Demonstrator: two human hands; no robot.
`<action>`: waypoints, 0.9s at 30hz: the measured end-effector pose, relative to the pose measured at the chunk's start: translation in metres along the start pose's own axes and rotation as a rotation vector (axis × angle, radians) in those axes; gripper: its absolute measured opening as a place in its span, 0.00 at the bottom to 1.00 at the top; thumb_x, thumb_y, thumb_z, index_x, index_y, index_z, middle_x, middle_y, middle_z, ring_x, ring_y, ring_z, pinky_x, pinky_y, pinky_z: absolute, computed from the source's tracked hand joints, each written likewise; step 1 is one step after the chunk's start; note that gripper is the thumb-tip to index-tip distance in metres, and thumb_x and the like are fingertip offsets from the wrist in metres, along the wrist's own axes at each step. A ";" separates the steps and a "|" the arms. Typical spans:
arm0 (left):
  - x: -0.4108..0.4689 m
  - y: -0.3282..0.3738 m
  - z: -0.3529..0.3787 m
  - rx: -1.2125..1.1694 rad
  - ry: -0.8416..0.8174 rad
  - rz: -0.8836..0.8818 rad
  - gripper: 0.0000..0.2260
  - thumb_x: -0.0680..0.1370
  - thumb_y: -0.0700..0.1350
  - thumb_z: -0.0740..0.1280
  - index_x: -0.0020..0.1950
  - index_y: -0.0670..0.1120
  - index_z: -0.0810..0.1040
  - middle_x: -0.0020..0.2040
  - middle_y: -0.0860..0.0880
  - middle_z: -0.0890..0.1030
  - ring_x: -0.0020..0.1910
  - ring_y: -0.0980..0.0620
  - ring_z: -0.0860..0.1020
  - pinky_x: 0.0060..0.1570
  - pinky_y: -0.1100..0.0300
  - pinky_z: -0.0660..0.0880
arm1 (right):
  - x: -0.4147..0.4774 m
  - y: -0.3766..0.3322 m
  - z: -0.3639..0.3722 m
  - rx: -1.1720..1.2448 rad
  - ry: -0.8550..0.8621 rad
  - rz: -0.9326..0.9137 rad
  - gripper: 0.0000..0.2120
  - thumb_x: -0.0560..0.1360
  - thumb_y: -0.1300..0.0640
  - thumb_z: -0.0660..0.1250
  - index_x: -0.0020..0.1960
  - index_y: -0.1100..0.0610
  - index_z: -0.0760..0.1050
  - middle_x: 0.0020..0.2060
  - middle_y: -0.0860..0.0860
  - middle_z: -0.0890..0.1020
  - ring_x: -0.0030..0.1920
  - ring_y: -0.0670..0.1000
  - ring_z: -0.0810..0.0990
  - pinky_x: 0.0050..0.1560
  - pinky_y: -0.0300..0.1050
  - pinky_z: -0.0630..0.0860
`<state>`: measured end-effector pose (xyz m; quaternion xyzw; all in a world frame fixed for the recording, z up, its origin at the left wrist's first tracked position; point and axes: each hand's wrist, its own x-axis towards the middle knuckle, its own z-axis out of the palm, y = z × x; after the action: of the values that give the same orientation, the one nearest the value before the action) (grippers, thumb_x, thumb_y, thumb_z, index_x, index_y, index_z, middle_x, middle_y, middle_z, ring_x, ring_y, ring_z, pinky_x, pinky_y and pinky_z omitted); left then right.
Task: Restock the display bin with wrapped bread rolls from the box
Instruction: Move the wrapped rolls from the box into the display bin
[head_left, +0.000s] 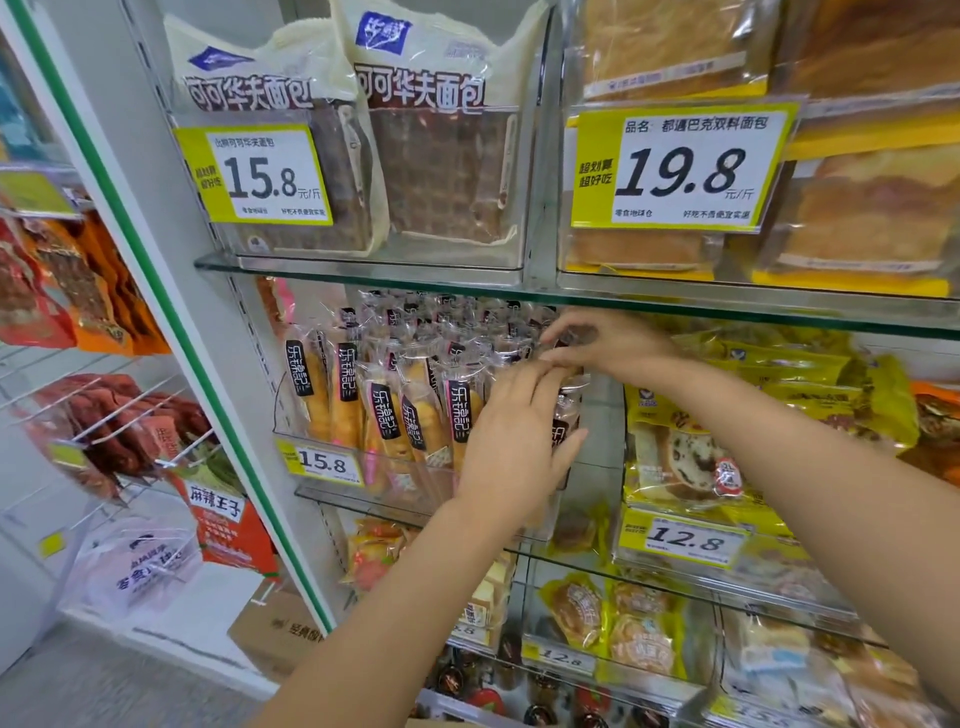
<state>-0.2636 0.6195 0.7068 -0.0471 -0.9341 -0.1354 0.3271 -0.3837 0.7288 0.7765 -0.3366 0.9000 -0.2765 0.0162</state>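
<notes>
Both hands work at the R end of the clear display bin (410, 480), mid level, just under the glass shelf (675, 306). L forearm comes up from 6 o'clock, wrist straight. The left hand (519, 441) shows its back to the cam, fingers fairly straight & together, pointing to approx 1 o'clock. Its palm is laid flat against a wrapped roll (563, 410) standing upright at the bin's 3 o'clock end. Thumb splays out toward 3 o'clock across the pack's lower part. It's a flat press, fingers not curled round the pack. R forearm enters from 4 o'clock, reaching toward 10. The right hand (608, 343) sits at 1 o'clock of the left one, fingers bent, tips pinching the crinkled top of what looks like the same wrapper. L fingertips touch the R fingers there. The other rolls (348, 387) stand upright in rows in the bin, black labels facing out, filling it from 9 o'clock across to the hands. 15.8 price tag (322, 462) sits at the bin's 7 o'clock corner. Yellow bread packs (685, 457) fill the next bin at 3 o'clock
</notes>
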 end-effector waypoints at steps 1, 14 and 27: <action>-0.004 0.000 0.003 0.021 0.026 0.002 0.26 0.75 0.52 0.67 0.69 0.42 0.69 0.66 0.44 0.71 0.68 0.46 0.68 0.68 0.53 0.67 | -0.001 -0.002 0.001 0.016 0.020 0.019 0.11 0.69 0.41 0.70 0.49 0.43 0.78 0.45 0.37 0.78 0.50 0.43 0.77 0.50 0.43 0.73; -0.005 0.001 0.004 0.031 -0.010 -0.021 0.27 0.75 0.51 0.66 0.71 0.41 0.67 0.68 0.44 0.70 0.71 0.46 0.64 0.73 0.54 0.59 | 0.013 -0.037 0.007 -0.186 -0.080 0.243 0.13 0.75 0.47 0.67 0.58 0.49 0.75 0.55 0.48 0.79 0.50 0.47 0.77 0.49 0.41 0.73; -0.003 -0.022 -0.045 0.073 0.012 -0.264 0.23 0.77 0.46 0.64 0.70 0.41 0.65 0.69 0.44 0.67 0.69 0.47 0.63 0.69 0.57 0.60 | 0.015 -0.045 0.007 -0.138 -0.125 0.280 0.19 0.70 0.72 0.64 0.57 0.55 0.70 0.52 0.53 0.76 0.41 0.50 0.76 0.33 0.40 0.71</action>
<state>-0.2376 0.5857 0.7338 0.0888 -0.9345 -0.1433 0.3137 -0.3666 0.6885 0.7956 -0.2247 0.9522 -0.1877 0.0875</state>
